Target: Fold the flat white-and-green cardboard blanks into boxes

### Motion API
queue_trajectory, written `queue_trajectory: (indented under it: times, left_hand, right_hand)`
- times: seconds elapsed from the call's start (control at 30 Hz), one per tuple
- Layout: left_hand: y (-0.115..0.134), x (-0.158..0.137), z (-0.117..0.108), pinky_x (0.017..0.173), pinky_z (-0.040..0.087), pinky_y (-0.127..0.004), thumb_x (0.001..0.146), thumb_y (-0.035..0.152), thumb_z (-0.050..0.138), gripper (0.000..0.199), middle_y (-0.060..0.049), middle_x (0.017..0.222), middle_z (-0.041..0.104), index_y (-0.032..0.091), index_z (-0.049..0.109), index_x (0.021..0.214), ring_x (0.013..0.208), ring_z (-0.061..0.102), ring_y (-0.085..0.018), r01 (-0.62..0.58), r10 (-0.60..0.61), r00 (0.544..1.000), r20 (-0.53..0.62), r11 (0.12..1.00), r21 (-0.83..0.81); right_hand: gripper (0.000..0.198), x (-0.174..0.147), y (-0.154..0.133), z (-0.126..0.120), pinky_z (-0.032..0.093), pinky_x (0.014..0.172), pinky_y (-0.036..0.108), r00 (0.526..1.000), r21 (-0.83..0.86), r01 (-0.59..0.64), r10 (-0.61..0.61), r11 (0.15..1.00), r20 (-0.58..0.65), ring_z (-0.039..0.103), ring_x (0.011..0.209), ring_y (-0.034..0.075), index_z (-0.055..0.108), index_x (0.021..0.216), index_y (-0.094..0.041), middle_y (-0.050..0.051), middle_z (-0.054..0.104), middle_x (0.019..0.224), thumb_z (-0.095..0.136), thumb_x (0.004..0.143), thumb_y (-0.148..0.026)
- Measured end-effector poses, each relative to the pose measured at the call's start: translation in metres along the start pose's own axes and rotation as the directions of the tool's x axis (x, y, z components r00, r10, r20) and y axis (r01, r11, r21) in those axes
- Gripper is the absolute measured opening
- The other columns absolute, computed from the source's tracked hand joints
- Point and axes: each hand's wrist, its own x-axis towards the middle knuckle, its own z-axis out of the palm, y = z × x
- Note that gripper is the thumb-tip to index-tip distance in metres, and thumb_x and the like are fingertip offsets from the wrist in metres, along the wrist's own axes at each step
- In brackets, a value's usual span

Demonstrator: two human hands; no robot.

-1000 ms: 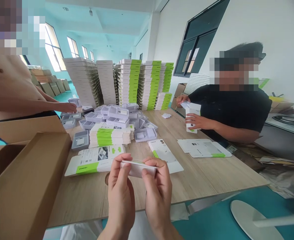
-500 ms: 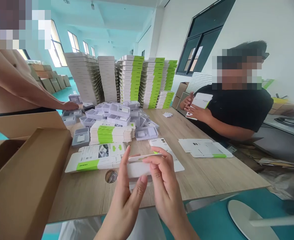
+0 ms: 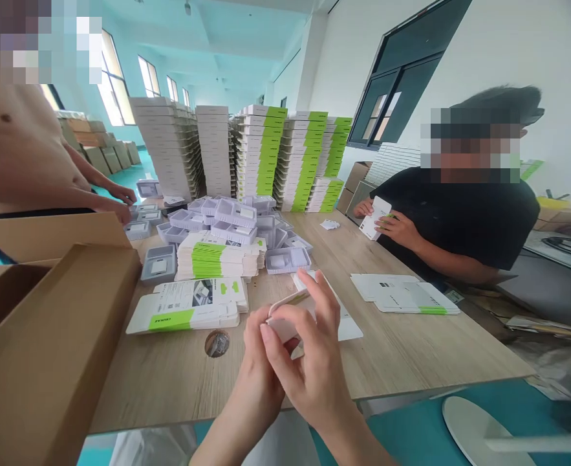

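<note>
Between my two hands is a small white carton point(image 3: 283, 329), tilted and mostly covered by my fingers. My left hand point(image 3: 257, 359) is closed around its left side. At the end flap, the thumb and index finger of my right hand point(image 3: 317, 343) pinch the card, with the other fingers raised. Beyond my hands a flat white carton point(image 3: 348, 325) lies on the table, partly hidden. To the left is a pile of flattened white and green cartons point(image 3: 183, 310). Behind it stands a thicker stack of folded cartons point(image 3: 217, 261).
Plastic trays point(image 3: 288, 260) are heaped mid-table before tall stacks of boxes point(image 3: 270, 152). A cardboard box point(image 3: 72, 323) stands at left, near a round table hole point(image 3: 216, 343). One person handles trays at left; another point(image 3: 450, 220) holds a carton at right, behind flat cartons point(image 3: 406, 294).
My left hand has closed round the carton, and my right hand has turned, its fingers now on the end flap. The carton has tilted. The person at right has turned their carton.
</note>
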Motion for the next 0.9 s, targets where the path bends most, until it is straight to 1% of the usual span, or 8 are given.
queue_trajectory:
  times: [0.17, 0.27, 0.37, 0.5, 0.57, 0.63, 0.77, 0.9]
  left_hand:
    - [-0.005, 0.005, 0.000, 0.069, 0.058, -0.031, 0.089, 0.037, 0.072, 0.031, -0.008, 0.107, 0.069, 0.024, 0.054, 0.112, 0.092, 0.071, -0.022, -0.054, 0.053, 0.998, -0.040, 0.998, -0.017]
    - [-0.010, 0.008, -0.006, 0.064, 0.053, -0.028, 0.088, 0.029, 0.073, 0.027, -0.003, 0.090, 0.068, 0.023, 0.054, 0.107, 0.075, 0.065, -0.017, -0.061, 0.062, 0.997, -0.053, 0.998, 0.031]
    - [-0.018, 0.008, -0.010, 0.064, 0.049, -0.027, 0.087, 0.026, 0.074, 0.026, 0.000, 0.085, 0.066, 0.023, 0.056, 0.105, 0.071, 0.060, -0.016, -0.069, 0.075, 0.993, -0.090, 0.995, 0.067]
    - [-0.025, 0.005, -0.009, 0.065, 0.044, -0.026, 0.083, 0.023, 0.077, 0.028, 0.001, 0.085, 0.066, 0.023, 0.058, 0.104, 0.070, 0.057, -0.014, -0.120, 0.146, 0.977, -0.157, 0.979, 0.165]
    - [-0.025, 0.004, -0.007, 0.066, 0.045, -0.027, 0.082, 0.023, 0.077, 0.030, 0.001, 0.087, 0.067, 0.023, 0.059, 0.106, 0.070, 0.058, -0.014, -0.113, 0.147, 0.970, -0.194, 0.978, 0.175]
    - [-0.023, 0.003, -0.005, 0.070, 0.049, -0.028, 0.083, 0.026, 0.077, 0.032, -0.001, 0.093, 0.070, 0.024, 0.059, 0.109, 0.077, 0.063, -0.016, -0.095, 0.119, 0.971, -0.209, 0.988, 0.124]
    - [-0.018, 0.002, -0.001, 0.078, 0.057, -0.033, 0.086, 0.040, 0.077, 0.035, -0.008, 0.112, 0.072, 0.024, 0.059, 0.112, 0.097, 0.070, -0.022, -0.073, 0.055, 0.985, -0.162, 0.992, -0.108]
    - [-0.016, 0.001, -0.001, 0.081, 0.059, -0.034, 0.087, 0.050, 0.076, 0.041, -0.011, 0.117, 0.072, 0.023, 0.060, 0.114, 0.096, 0.073, -0.022, -0.063, 0.043, 0.991, -0.125, 0.985, -0.161]
  right_hand:
    - [0.011, -0.002, 0.006, 0.007, 0.038, 0.114, 0.066, 1.000, 0.076, -0.013, 0.015, 0.997, -0.016, 0.031, 0.152, 0.038, 0.061, 0.107, -0.027, 0.012, 0.039, 0.156, 0.057, 0.097, -0.022]
    - [0.011, -0.007, 0.011, 0.009, 0.042, 0.110, 0.064, 0.998, 0.095, -0.054, 0.055, 0.994, -0.010, 0.032, 0.152, 0.038, 0.062, 0.108, -0.027, 0.013, 0.039, 0.157, 0.057, 0.099, -0.023]
    - [0.010, -0.009, 0.013, 0.009, 0.043, 0.109, 0.061, 0.997, 0.112, -0.076, 0.077, 0.991, -0.005, 0.036, 0.150, 0.037, 0.065, 0.106, -0.027, 0.012, 0.039, 0.159, 0.058, 0.098, -0.023]
    - [0.010, -0.005, 0.013, 0.007, 0.044, 0.108, 0.058, 0.998, 0.110, -0.065, 0.067, 0.992, -0.008, 0.044, 0.143, 0.034, 0.064, 0.091, -0.025, 0.011, 0.048, 0.153, 0.058, 0.098, -0.021]
    - [0.010, -0.004, 0.015, 0.007, 0.044, 0.108, 0.058, 0.999, 0.087, -0.037, 0.036, 0.996, 0.016, 0.043, 0.143, 0.034, 0.065, 0.091, -0.025, 0.011, 0.049, 0.151, 0.059, 0.098, -0.020]
    - [0.009, -0.006, 0.019, 0.009, 0.044, 0.108, 0.061, 0.999, 0.069, 0.014, -0.016, 0.997, 0.029, 0.042, 0.143, 0.035, 0.066, 0.099, -0.026, 0.011, 0.048, 0.152, 0.059, 0.097, -0.021]
    - [0.027, -0.016, 0.027, 0.016, 0.045, 0.109, 0.064, 0.995, 0.046, 0.102, -0.103, 0.994, 0.013, 0.037, 0.147, 0.039, 0.065, 0.120, -0.030, 0.011, 0.047, 0.150, 0.063, 0.094, -0.025]
    - [0.034, -0.021, 0.028, 0.020, 0.048, 0.108, 0.063, 0.991, 0.034, 0.137, -0.137, 0.990, -0.011, 0.035, 0.149, 0.039, 0.066, 0.125, -0.032, 0.010, 0.048, 0.145, 0.064, 0.092, -0.022]
